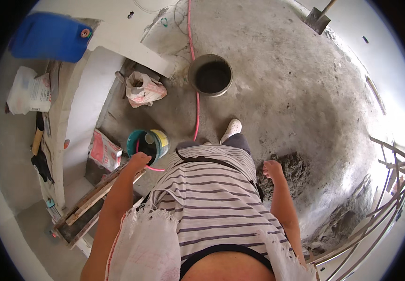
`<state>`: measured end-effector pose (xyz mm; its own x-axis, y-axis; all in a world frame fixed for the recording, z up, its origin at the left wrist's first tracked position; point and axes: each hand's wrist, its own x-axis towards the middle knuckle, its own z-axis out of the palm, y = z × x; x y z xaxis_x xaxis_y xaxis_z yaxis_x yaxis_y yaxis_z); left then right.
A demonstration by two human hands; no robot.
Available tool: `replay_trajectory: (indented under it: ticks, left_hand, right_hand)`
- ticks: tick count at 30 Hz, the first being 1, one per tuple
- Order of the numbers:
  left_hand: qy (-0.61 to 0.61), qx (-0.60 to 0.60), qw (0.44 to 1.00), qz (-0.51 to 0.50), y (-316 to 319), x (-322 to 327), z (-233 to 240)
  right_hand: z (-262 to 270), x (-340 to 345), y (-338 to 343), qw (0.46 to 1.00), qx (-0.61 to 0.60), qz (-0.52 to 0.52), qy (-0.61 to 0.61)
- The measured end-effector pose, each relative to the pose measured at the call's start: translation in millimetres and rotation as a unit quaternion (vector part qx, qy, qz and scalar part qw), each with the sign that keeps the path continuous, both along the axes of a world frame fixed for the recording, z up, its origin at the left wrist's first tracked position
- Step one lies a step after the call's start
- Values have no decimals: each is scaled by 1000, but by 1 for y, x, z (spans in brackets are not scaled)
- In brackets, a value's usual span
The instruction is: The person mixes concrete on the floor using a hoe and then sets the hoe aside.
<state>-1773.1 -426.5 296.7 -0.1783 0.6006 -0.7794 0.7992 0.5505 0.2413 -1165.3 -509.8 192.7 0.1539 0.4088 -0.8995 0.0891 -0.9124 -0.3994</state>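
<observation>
My left hand (140,161) is closed on a pink hose (155,169) at the near rim of a teal bucket (130,142). One end of the hose hangs inside this bucket, where a pale round cup-like thing (149,138) also shows. From my hand the hose passes towards my body, and it shows again beyond it, running over the concrete floor. My right hand (272,169) hangs at my right side with curled fingers; nothing shows in it. Behind it lies a heap of wet-looking mortar (290,172). Ahead stands a round bucket (192,78) with dark contents.
A torn paper sack (149,92) and a red and white box (104,151) lie to the left. A wooden trough-like frame (79,210) is near my left arm. A blue jerrycan (48,37) rests on the ledge. A shovel (317,21) leans far right; wooden poles (386,210) stand right.
</observation>
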Motion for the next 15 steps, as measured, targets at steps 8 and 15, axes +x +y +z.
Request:
replay_trajectory:
  ticks: [8, 15]
  left_hand:
    - [-57, 35, 989, 131, 47, 48, 12]
    - [-74, -2, 993, 91, 71, 77, -16]
  right_hand:
    - [9, 89, 89, 995, 52, 34, -73]
    - [9, 137, 71, 992, 45, -10, -115]
